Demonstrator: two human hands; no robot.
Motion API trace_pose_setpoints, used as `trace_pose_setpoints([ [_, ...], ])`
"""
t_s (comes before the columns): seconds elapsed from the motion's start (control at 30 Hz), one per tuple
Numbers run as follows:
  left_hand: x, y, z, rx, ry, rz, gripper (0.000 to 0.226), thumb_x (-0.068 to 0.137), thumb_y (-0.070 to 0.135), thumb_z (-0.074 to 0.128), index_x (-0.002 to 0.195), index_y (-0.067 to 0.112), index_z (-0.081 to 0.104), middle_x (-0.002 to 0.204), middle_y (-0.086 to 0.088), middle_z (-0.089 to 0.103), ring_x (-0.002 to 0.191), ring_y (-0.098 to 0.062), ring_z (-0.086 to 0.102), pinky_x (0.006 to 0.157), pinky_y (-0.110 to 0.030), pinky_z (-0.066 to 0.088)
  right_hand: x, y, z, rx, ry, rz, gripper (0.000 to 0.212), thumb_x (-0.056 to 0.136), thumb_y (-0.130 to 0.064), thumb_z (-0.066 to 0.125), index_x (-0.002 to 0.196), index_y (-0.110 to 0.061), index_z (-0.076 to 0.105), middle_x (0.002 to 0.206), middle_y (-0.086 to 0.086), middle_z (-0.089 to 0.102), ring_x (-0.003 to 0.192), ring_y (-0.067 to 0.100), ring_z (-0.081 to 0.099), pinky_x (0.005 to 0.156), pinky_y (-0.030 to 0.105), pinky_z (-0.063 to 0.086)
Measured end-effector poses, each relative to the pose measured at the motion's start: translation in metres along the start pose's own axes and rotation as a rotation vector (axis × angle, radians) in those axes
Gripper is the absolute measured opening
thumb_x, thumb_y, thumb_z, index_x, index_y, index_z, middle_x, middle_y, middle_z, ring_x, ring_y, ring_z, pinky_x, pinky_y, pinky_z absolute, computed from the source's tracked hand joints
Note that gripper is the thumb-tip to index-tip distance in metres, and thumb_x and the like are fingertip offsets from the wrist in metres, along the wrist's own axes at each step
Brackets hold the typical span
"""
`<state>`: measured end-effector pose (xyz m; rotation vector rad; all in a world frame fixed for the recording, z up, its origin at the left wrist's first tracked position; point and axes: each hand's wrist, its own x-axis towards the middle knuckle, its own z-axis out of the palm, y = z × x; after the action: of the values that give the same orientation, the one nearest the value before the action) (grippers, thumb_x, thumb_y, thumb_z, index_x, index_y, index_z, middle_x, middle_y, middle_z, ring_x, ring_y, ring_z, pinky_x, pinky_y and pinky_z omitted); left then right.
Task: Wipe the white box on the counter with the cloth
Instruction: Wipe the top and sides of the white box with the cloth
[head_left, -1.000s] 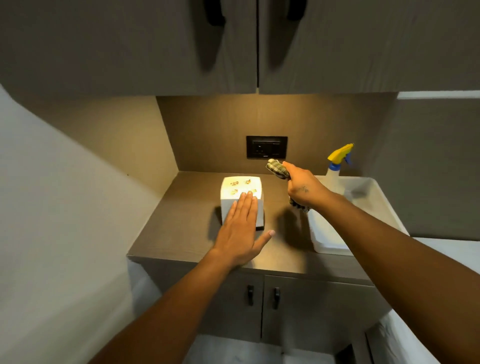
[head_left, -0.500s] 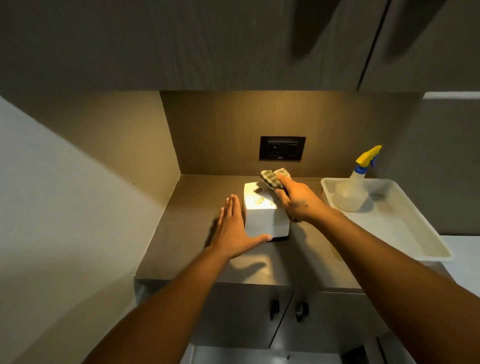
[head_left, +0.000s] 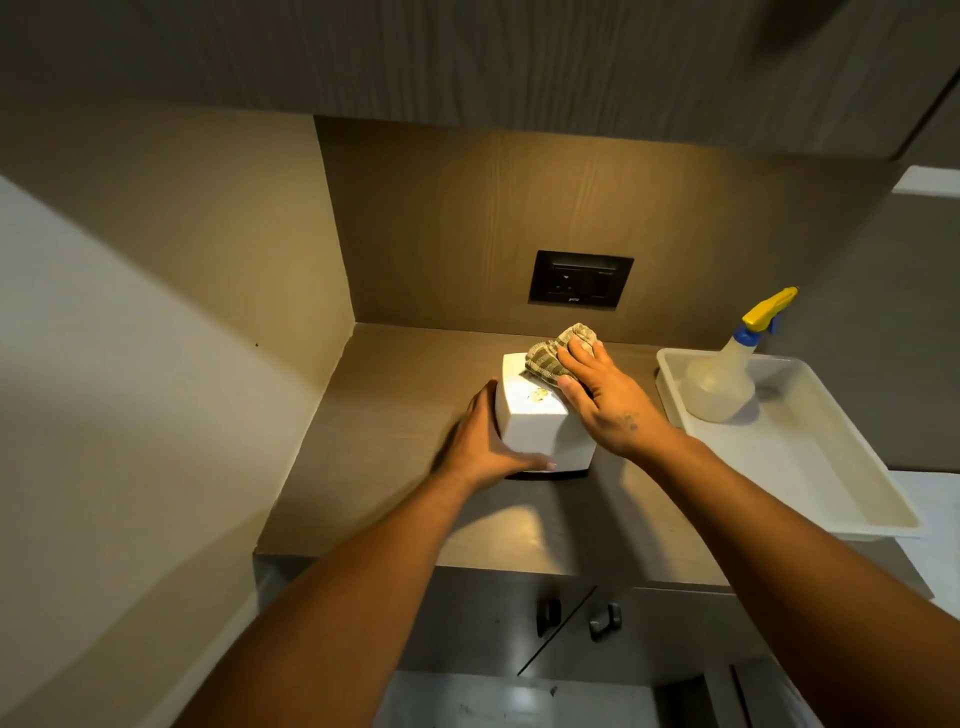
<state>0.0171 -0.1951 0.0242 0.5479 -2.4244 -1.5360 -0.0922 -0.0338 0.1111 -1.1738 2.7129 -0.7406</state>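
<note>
The white box (head_left: 530, 426) stands on the brown counter (head_left: 395, 415), with a yellowish stain on its top face. My left hand (head_left: 483, 441) grips the box's left side, thumb wrapped along the front bottom edge. My right hand (head_left: 602, 395) lies flat over the top right of the box and presses the checked cloth (head_left: 550, 356) onto the far part of the top. Part of the cloth is hidden under my fingers.
A white tray (head_left: 810, 467) sits at the counter's right end and holds a spray bottle (head_left: 727, 374) with a yellow trigger. A black wall socket (head_left: 579, 280) is on the back panel. Cabinets hang overhead, and a side wall closes the left.
My right hand brought the cloth from the air down onto the box's top. My left hand shifted from the top of the box to gripping its left side.
</note>
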Motion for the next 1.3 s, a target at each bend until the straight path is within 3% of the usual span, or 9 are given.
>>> trace_pose_setpoints([
  [0.13,0.002,0.001,0.000,0.022,0.007,-0.019,0.136,0.035,0.061,0.103,0.150,0.036,0.034,0.144,0.006,0.054,0.129,-0.018,0.052,0.099,-0.040,0.052,0.008,-0.008,-0.001,-0.032,-0.012,-0.016,0.053,0.101,-0.043,0.033,0.150,-0.025,0.024,0.160,-0.003,0.015,0.147,0.021,0.000,0.117,0.046,0.007],
  [0.4,0.001,0.004,-0.001,0.048,0.017,-0.006,0.133,0.033,0.066,0.101,0.145,0.036,0.037,0.137,0.008,0.057,0.123,-0.016,0.054,0.091,-0.034,0.052,-0.006,0.006,-0.006,-0.016,-0.013,-0.090,0.054,0.100,-0.045,0.033,0.149,-0.026,0.024,0.158,-0.006,0.016,0.146,0.015,0.001,0.118,0.043,0.008],
  [0.57,0.003,0.004,-0.002,0.056,0.018,0.007,0.132,0.033,0.064,0.102,0.145,0.035,0.038,0.139,0.007,0.057,0.126,-0.017,0.055,0.098,-0.043,0.054,0.015,-0.016,-0.006,-0.080,-0.054,-0.104,0.051,0.101,-0.041,0.032,0.149,-0.022,0.028,0.159,0.001,0.020,0.147,0.024,0.003,0.116,0.044,0.000],
  [0.73,0.004,0.004,-0.002,0.071,0.013,0.025,0.131,0.034,0.061,0.103,0.145,0.032,0.040,0.138,0.005,0.058,0.123,-0.018,0.056,0.098,-0.045,0.056,-0.009,-0.002,-0.007,-0.079,-0.058,-0.223,0.054,0.101,-0.044,0.032,0.150,-0.022,0.026,0.158,-0.002,0.018,0.147,0.017,0.003,0.118,0.039,0.000],
  [0.9,0.005,0.006,-0.003,0.068,0.022,0.018,0.131,0.037,0.058,0.105,0.146,0.030,0.040,0.141,0.003,0.057,0.127,-0.018,0.055,0.102,-0.048,0.054,0.009,-0.002,-0.008,-0.074,-0.056,-0.124,0.052,0.100,-0.044,0.031,0.149,-0.025,0.027,0.159,-0.002,0.019,0.147,0.018,0.003,0.118,0.042,0.002],
  [1.0,0.006,0.003,-0.002,0.053,0.026,0.039,0.126,0.038,0.055,0.106,0.144,0.030,0.042,0.137,0.005,0.059,0.123,-0.016,0.057,0.100,-0.043,0.055,0.024,-0.017,-0.004,-0.130,-0.075,-0.144,0.051,0.102,-0.043,0.029,0.149,-0.023,0.028,0.159,0.002,0.021,0.147,0.023,0.006,0.116,0.042,-0.001],
  [1.13,0.006,0.001,0.000,0.084,0.037,0.052,0.122,0.040,0.060,0.102,0.142,0.029,0.043,0.130,0.010,0.057,0.114,-0.012,0.056,0.088,-0.026,0.051,0.011,-0.023,0.000,-0.183,-0.062,-0.276,0.051,0.102,-0.041,0.030,0.149,-0.020,0.030,0.158,0.003,0.022,0.146,0.024,0.007,0.114,0.036,-0.001],
  [1.2,0.007,0.003,0.000,0.104,0.030,0.078,0.123,0.039,0.062,0.101,0.143,0.028,0.044,0.132,0.008,0.058,0.114,-0.013,0.057,0.090,-0.029,0.053,-0.001,-0.018,-0.002,-0.169,-0.065,-0.344,0.051,0.102,-0.040,0.031,0.149,-0.019,0.030,0.158,0.001,0.021,0.146,0.021,0.008,0.113,0.031,-0.002],
  [1.3,0.009,0.002,-0.001,0.092,0.031,0.082,0.123,0.038,0.055,0.105,0.142,0.028,0.045,0.131,0.007,0.060,0.116,-0.015,0.059,0.093,-0.035,0.056,-0.010,-0.004,-0.010,-0.141,-0.050,-0.283,0.051,0.102,-0.041,0.032,0.149,-0.023,0.028,0.158,-0.002,0.021,0.146,0.017,0.008,0.116,0.032,0.001],
])
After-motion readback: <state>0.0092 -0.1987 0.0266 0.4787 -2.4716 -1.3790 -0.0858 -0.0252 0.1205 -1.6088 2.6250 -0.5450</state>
